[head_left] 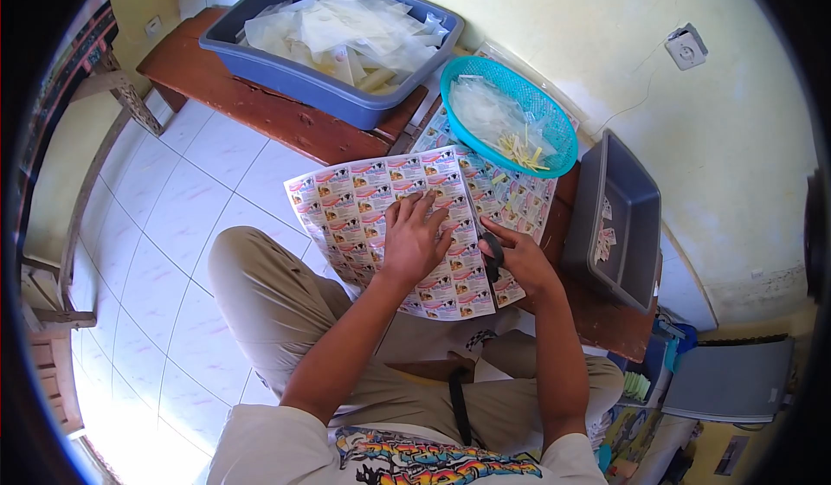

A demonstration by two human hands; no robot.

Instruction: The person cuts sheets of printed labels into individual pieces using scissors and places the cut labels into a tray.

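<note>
Bench (255, 109) red-brown, beside pale wall (597, 31); tiled floor (199, 178). Right grip (528, 262) holding black scissors (492, 260); left grip (411, 247) spread on printed sheet (342, 217).

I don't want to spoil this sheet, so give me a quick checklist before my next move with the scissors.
1. Scissors in the right hand: ok, held by the black handles.
2. Left hand steadying the printed sheet: ok, resting on it.
3. Left hand apart from the scissors: ok.
4. Sheet supported throughout: not ok, its left part sticks out above the tiled floor.
5. Cutting line straight: cannot tell at this size.
6. Grey bin has room: ok, a few paper pieces inside.
</note>
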